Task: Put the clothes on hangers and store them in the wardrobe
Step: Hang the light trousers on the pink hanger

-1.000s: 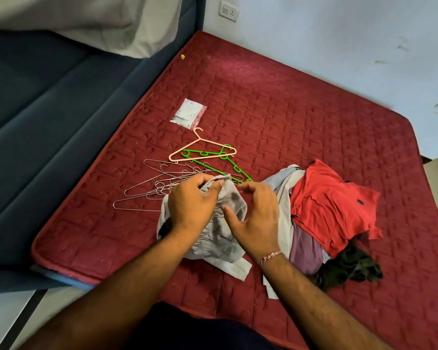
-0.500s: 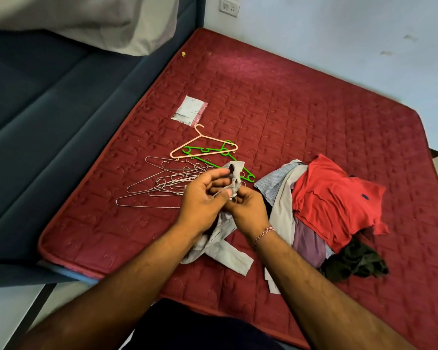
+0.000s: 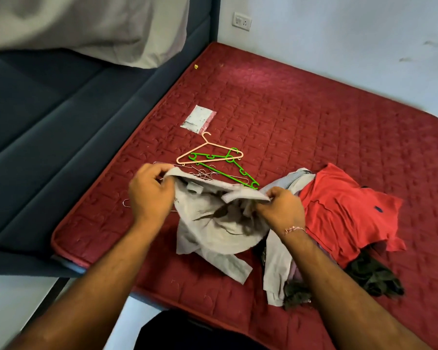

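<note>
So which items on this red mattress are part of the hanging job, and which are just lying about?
Job:
- pale grey shirt, gripped by left hand and right hand
- peach plastic hanger
- green plastic hanger
- thin wire hangers
- red polo shirt on the clothes pile
- dark green garment

Lying about:
- small clear plastic packet
- white pillow
- wall socket

We see a shirt [image 3: 213, 223] on the mattress [image 3: 314, 117], held between both hands. Behind it lie the hangers [image 3: 210, 157], with a packet [image 3: 198, 119] farther back. To its right sits a pile of clothes [image 3: 344, 213]; a sofa [image 3: 48, 127] runs along the mattress's left.
</note>
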### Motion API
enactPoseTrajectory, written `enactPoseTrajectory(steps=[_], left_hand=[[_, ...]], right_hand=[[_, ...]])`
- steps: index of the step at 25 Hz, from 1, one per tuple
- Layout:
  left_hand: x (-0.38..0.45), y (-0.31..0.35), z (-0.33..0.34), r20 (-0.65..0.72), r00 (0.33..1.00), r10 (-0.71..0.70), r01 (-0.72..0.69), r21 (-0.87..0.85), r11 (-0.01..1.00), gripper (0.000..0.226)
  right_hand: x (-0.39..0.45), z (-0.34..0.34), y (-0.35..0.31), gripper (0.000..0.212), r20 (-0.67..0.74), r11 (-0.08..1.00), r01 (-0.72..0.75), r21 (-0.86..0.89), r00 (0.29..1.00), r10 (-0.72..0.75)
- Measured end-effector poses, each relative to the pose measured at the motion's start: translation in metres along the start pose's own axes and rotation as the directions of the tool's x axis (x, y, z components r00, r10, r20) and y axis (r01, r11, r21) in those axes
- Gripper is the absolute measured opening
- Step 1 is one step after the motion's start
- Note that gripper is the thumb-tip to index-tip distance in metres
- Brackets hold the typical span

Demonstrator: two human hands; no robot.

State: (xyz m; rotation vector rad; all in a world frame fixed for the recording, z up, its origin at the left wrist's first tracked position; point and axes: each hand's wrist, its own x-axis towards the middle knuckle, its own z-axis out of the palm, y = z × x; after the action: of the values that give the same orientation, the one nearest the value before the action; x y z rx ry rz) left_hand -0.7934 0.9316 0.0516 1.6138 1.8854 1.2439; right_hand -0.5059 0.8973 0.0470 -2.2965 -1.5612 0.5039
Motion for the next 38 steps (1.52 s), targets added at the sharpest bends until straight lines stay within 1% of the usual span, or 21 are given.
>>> enactPoseTrajectory(steps=[2, 3, 5, 8, 9, 11, 12, 13, 16, 19, 21, 22, 23, 25, 27, 29, 31, 33, 34, 36, 38], left_hand=[[0.013, 0.004, -0.005, -0.005, 0.999, 0.042, -0.042, 0.011, 0.999, 0.019], [0.011, 0.012, -0.005, -0.011, 0.998, 0.062, -0.061, 0.045, 0.997, 0.018], [0.01, 0.019, -0.006, -0.043, 0.997, 0.061, -0.055, 0.141, 0.989, 0.012], [0.012, 0.021, -0.003, 0.009, 1.0, 0.003, -0.006, 0.327, 0.945, 0.012], [0.015, 0.026, 0.0, 0.022, 0.996, -0.084, 0.075, 0.278, 0.958, 0.012], [0.029, 0.043, 0.007, 0.045, 0.958, -0.284, 0.282, 0.052, 0.958, 0.022], [0.038, 0.056, 0.01, 0.056, 0.948, -0.315, 0.316, -0.026, 0.948, 0.027], [0.049, 0.071, 0.01, 0.068, 0.954, -0.293, 0.295, -0.016, 0.955, 0.03], [0.094, 0.132, 0.001, 0.097, 0.994, -0.04, 0.025, 0.154, 0.988, 0.031], [0.145, 0.222, -0.032, 0.108, 0.979, 0.175, -0.199, 0.29, 0.936, 0.013], [0.169, 0.284, -0.056, 0.147, 0.948, 0.284, -0.319, 0.483, 0.815, 0.016], [0.176, 0.311, -0.067, 0.167, 0.924, 0.344, -0.373, 0.588, 0.718, 0.02], [0.181, 0.333, -0.079, 0.173, 0.9, 0.401, -0.406, 0.67, 0.622, 0.021], [0.19, 0.366, -0.106, 0.195, 0.856, 0.479, -0.455, 0.725, 0.517, 0.017], [0.194, 0.378, -0.127, 0.284, 0.785, 0.55, -0.593, 0.601, 0.536, 0.016], [0.166, 0.379, -0.122, 0.445, 0.618, 0.649, -0.78, 0.244, 0.576, 0.014], [0.116, 0.37, -0.087, 0.574, 0.418, 0.704, -0.799, -0.137, 0.586, 0.029], [0.074, 0.354, -0.037, 0.646, 0.296, 0.703, -0.796, -0.239, 0.555, 0.043], [0.065, 0.343, -0.016, 0.676, 0.283, 0.68, -0.827, -0.188, 0.531, 0.047], [0.069, 0.318, 0.004, 0.668, 0.369, 0.646, -0.874, 0.014, 0.485, 0.051], [0.085, 0.301, 0.003, 0.594, 0.454, 0.664, -0.859, 0.096, 0.502, 0.048]], right_hand=[[0.004, -0.001, 0.023, 0.021, -0.08, 0.947, 0.098, -0.307, 0.988, -0.129], [0.007, -0.004, 0.037, 0.022, -0.101, 0.911, 0.128, -0.393, 0.978, -0.181], [0.014, -0.011, 0.061, 0.019, -0.104, 0.911, 0.129, -0.391, 0.978, -0.183], [0.027, -0.028, 0.081, 0.015, -0.009, 0.995, 0.102, -0.002, 0.995, -0.102], [0.033, -0.036, 0.085, 0.02, 0.021, 0.987, 0.105, 0.121, 0.994, -0.108], [0.047, -0.06, 0.08, 0.027, 0.121, 0.941, 0.06, 0.334, 0.987, -0.106], [0.056, -0.077, 0.074, 0.031, 0.167, 0.902, 0.032, 0.432, 0.979, -0.115], [0.068, -0.096, 0.07, 0.034, 0.207, 0.861, 0.008, 0.508, 0.97, -0.131], [0.1, -0.183, 0.051, 0.023, 0.242, 0.795, 0.043, 0.605, 0.942, -0.234], [0.118, -0.286, 0.022, 0.019, 0.112, 0.786, 0.163, 0.596, 0.953, -0.282], [0.122, -0.349, 0.001, 0.024, -0.065, 0.839, 0.354, 0.414, 0.93, -0.361], [0.119, -0.377, -0.01, 0.027, -0.084, 0.847, 0.452, 0.278, 0.89, -0.447], [0.115, -0.399, -0.017, 0.029, -0.052, 0.833, 0.522, 0.181, 0.851, -0.522], [0.103, -0.441, -0.024, 0.029, 0.009, 0.817, 0.546, 0.183, 0.831, -0.557], [0.09, -0.469, -0.027, 0.029, -0.021, 0.801, 0.549, 0.237, 0.828, -0.561], [0.084, -0.483, -0.035, 0.032, -0.088, 0.797, 0.544, 0.262, 0.836, -0.542], [0.081, -0.484, -0.054, 0.04, -0.133, 0.796, 0.529, 0.294, 0.848, -0.514], [0.079, -0.48, -0.071, 0.045, -0.159, 0.81, 0.49, 0.323, 0.871, -0.464], [0.078, -0.48, -0.077, 0.044, -0.152, 0.82, 0.47, 0.326, 0.883, -0.445], [0.075, -0.484, -0.08, 0.035, -0.127, 0.834, 0.438, 0.334, 0.898, -0.421], [0.073, -0.492, -0.074, 0.023, -0.107, 0.832, 0.405, 0.378, 0.912, -0.396]])
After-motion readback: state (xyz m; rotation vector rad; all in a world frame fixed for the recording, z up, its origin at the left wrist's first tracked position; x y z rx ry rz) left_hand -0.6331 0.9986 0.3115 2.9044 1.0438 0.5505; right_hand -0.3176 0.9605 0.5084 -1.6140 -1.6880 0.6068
